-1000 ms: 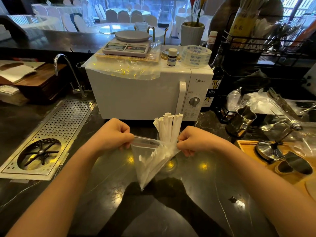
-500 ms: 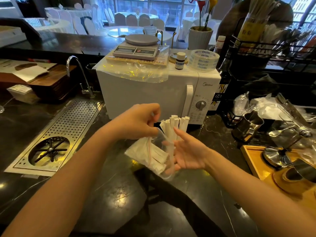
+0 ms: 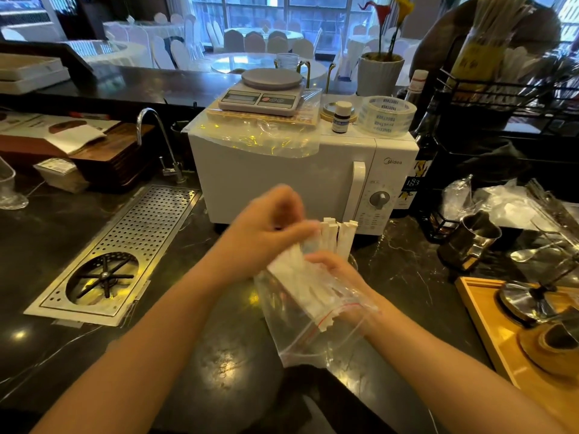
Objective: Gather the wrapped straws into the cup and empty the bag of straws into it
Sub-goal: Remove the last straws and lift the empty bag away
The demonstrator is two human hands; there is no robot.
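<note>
Both forearms reach in over the dark counter [image 3: 219, 355]. The left hand [image 3: 266, 233], blurred, pinches the upper end of the clear bag [image 3: 313, 321], fingers curled narrow. The right hand [image 3: 338, 274] sits beneath the bag, seemingly gripping the wrapped straws [image 3: 300, 277] through the plastic. Behind them, more straws [image 3: 338, 236] stand upright before the microwave [image 3: 282, 183]; the cup holding them is mostly hidden.

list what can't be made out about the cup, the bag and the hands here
Head view only:
- Cup: almost wholly hidden behind the zip bag and right hand.
- Left hand: motion-blurred, its grip on the bag unclear.
- Loose wrapped straws in the bag: blurred, uncountable.
- Upright straws: bases hidden by the hands.
</note>
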